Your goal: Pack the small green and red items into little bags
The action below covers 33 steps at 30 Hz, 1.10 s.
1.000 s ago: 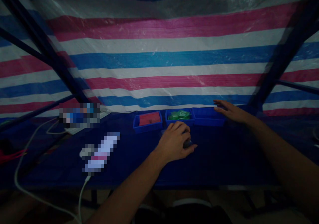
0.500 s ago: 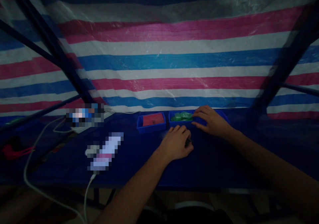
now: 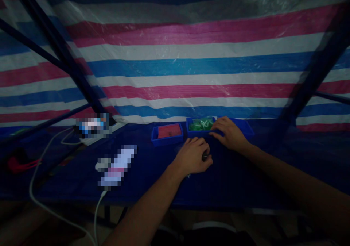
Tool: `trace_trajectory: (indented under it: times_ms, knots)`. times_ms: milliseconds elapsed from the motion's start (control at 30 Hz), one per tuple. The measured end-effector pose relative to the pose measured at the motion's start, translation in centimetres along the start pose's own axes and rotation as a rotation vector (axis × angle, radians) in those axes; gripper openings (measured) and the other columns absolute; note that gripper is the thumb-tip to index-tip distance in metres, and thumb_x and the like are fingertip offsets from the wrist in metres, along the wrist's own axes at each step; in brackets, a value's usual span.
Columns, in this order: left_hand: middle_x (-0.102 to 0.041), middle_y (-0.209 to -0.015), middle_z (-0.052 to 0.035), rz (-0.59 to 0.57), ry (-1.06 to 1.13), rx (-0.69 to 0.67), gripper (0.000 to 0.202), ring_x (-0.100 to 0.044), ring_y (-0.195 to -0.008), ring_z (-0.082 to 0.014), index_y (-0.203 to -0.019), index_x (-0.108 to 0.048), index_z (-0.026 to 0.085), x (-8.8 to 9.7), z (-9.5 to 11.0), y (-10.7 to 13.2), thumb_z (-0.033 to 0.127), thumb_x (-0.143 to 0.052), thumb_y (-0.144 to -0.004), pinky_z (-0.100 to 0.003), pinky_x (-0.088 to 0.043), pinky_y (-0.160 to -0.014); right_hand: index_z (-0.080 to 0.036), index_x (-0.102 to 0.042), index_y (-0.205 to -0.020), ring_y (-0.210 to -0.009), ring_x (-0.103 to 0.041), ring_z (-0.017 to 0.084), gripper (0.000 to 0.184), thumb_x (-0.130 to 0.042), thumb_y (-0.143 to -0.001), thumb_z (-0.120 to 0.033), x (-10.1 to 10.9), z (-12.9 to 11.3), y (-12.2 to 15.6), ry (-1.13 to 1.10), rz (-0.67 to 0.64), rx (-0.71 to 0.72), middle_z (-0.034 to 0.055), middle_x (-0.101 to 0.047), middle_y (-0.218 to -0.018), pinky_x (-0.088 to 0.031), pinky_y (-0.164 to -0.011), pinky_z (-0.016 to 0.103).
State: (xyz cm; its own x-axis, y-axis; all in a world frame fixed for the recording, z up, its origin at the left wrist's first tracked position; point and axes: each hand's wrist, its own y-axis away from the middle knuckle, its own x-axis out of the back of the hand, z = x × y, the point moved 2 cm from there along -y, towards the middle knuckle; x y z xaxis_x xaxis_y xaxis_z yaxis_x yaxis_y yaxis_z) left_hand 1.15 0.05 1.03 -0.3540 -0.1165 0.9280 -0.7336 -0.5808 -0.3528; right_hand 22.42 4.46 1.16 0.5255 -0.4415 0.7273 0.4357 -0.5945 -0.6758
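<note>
My left hand (image 3: 194, 155) is closed round a small dark object (image 3: 204, 156), which shows between thumb and fingers; its kind is unclear in the dim light. It rests on the blue tabletop, in front of the bins. My right hand (image 3: 230, 133) reaches to the right end of a blue bin (image 3: 201, 133) that holds green plastic-looking packets (image 3: 201, 123). Its thumb and index fingertip are close together at the bin's edge; whatever lies between them is hidden. To the left, another blue bin (image 3: 167, 140) contains flat pinkish-red pieces (image 3: 169, 130).
A further blue bin (image 3: 246, 127) is partly behind my right hand. Left on the blue table (image 3: 153, 180) lie a blurred-out phone (image 3: 119, 165) on a white cable (image 3: 95, 213) and a power strip (image 3: 91, 140). Dark frame posts (image 3: 314, 74) and striped sheeting (image 3: 186, 67) enclose the table.
My right thumb and index fingertip have drawn closer together at the bin's edge. The green packets have shifted a little. My left hand stays nearly in place, still round the dark object.
</note>
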Motion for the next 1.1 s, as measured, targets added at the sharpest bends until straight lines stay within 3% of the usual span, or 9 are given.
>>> trace_trajectory:
  times_ms: [133,400,533,633,700,767,867,967,1100]
  knots:
    - [-0.065,-0.099,-0.0056,0.01,0.03,-0.011,0.019,-0.058,-0.101,-0.0268,-0.093,-0.065,0.022,0.2,0.0,0.1,0.041,-0.065,-0.09,-0.044,-0.045,-0.09,-0.029,-0.071,-0.098,-0.106,-0.061,0.033,0.007,-0.067,-0.095,-0.035,1.0,0.0,-0.3,-0.051,0.068,-0.024,0.0057,-0.073,-0.1,-0.049,-0.097,0.057]
    - [-0.068,-0.102,-0.0062,0.108,0.087,-0.058,0.025,-0.062,-0.098,-0.0236,-0.099,-0.066,0.021,1.1,0.5,-0.1,0.045,-0.059,-0.097,-0.041,-0.048,-0.091,-0.027,-0.072,-0.098,-0.106,-0.062,0.033,0.007,-0.07,-0.092,-0.032,0.7,0.3,0.3,-0.089,0.027,0.009,0.0071,-0.074,-0.099,-0.049,-0.096,0.055]
    - [-0.069,-0.103,-0.0067,0.349,0.064,-0.07,0.016,-0.063,-0.101,-0.0223,-0.099,-0.066,0.02,2.1,-0.2,-0.1,0.034,-0.058,-0.099,-0.041,-0.049,-0.093,-0.026,-0.071,-0.099,-0.105,-0.063,0.032,0.008,-0.071,-0.092,-0.031,1.5,0.2,0.4,-0.095,0.051,0.022,0.0066,-0.074,-0.099,-0.05,-0.097,0.056]
    - [-0.064,-0.125,-0.0093,0.577,-0.004,0.012,0.021,-0.056,-0.123,-0.0277,-0.112,-0.066,0.022,3.2,-1.2,0.1,0.032,-0.068,-0.093,-0.05,-0.046,-0.107,-0.026,-0.071,-0.1,-0.106,-0.063,0.031,0.009,-0.071,-0.092,-0.03,2.5,0.1,0.7,-0.097,0.069,0.049,0.0061,-0.073,-0.1,-0.05,-0.098,0.056]
    - [-0.053,-0.143,-0.0114,0.651,-0.028,0.062,0.034,-0.046,-0.137,-0.0327,-0.117,-0.065,0.023,3.7,-1.7,0.2,0.035,-0.076,-0.087,-0.058,-0.04,-0.115,-0.027,-0.071,-0.101,-0.107,-0.064,0.031,0.009,-0.071,-0.092,-0.029,3.3,0.0,0.8,-0.1,0.087,0.06,0.006,-0.073,-0.1,-0.05,-0.097,0.056]
    - [-0.042,-0.154,-0.0119,0.657,-0.007,0.088,0.04,-0.039,-0.145,-0.0358,-0.116,-0.064,0.024,3.8,-2.0,0.3,0.037,-0.081,-0.083,-0.061,-0.038,-0.117,-0.027,-0.071,-0.1,-0.107,-0.064,0.031,0.009,-0.072,-0.092,-0.029,3.9,-0.1,1.0,-0.103,0.113,0.072,0.0059,-0.074,-0.1,-0.051,-0.096,0.056]
    - [-0.037,-0.158,-0.0117,0.618,0.082,0.115,0.038,-0.047,-0.141,-0.0326,-0.117,-0.063,0.024,3.4,-2.3,0.2,0.035,-0.08,-0.085,-0.056,-0.047,-0.112,-0.027,-0.071,-0.1,-0.107,-0.064,0.03,0.009,-0.073,-0.091,-0.028,4.5,-0.4,1.0,-0.111,0.14,0.091,0.0055,-0.074,-0.1,-0.051,-0.096,0.056]
    - [-0.042,-0.156,-0.0119,0.592,0.139,0.127,0.029,-0.056,-0.133,-0.0284,-0.114,-0.063,0.023,2.7,-2.6,0.1,0.034,-0.075,-0.089,-0.052,-0.052,-0.109,-0.028,-0.071,-0.101,-0.106,-0.065,0.03,0.011,-0.074,-0.091,-0.028,4.6,-0.7,0.9,-0.14,0.131,0.104,0.0046,-0.074,-0.099,-0.052,-0.097,0.056]
    - [-0.053,-0.148,-0.0108,0.624,0.185,0.094,0.02,-0.057,-0.134,-0.0266,-0.1,-0.065,0.021,2.5,-2.8,0.0,0.035,-0.075,-0.09,-0.052,-0.05,-0.113,-0.031,-0.071,-0.103,-0.107,-0.065,0.031,0.015,-0.076,-0.089,-0.029,4.5,-1.0,1.0,-0.18,0.177,0.073,0.0046,-0.072,-0.101,-0.053,-0.097,0.056]
